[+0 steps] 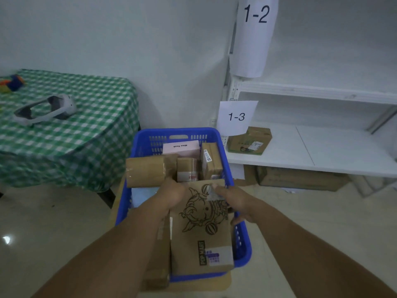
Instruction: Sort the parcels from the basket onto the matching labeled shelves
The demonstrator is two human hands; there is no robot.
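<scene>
Blue plastic basket [148, 134], matt brown cardboard parcels [146, 172], checked cloth tablecloth [86, 130], paper labels [236, 117], glossy floor tiles [43, 222]

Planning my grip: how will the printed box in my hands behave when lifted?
The printed box probably stays stiff: its faces look flat. Likely light: left hand and right hand hold only its far end. Long, it may tilt.

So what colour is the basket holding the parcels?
The basket is blue; head view.

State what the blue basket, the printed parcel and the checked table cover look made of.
The blue basket: moulded plastic, slightly glossy, slotted walls. The printed parcel: matt brown cardboard, inked drawing, taped top. The checked table cover: probably cloth, draping in soft folds.
</scene>
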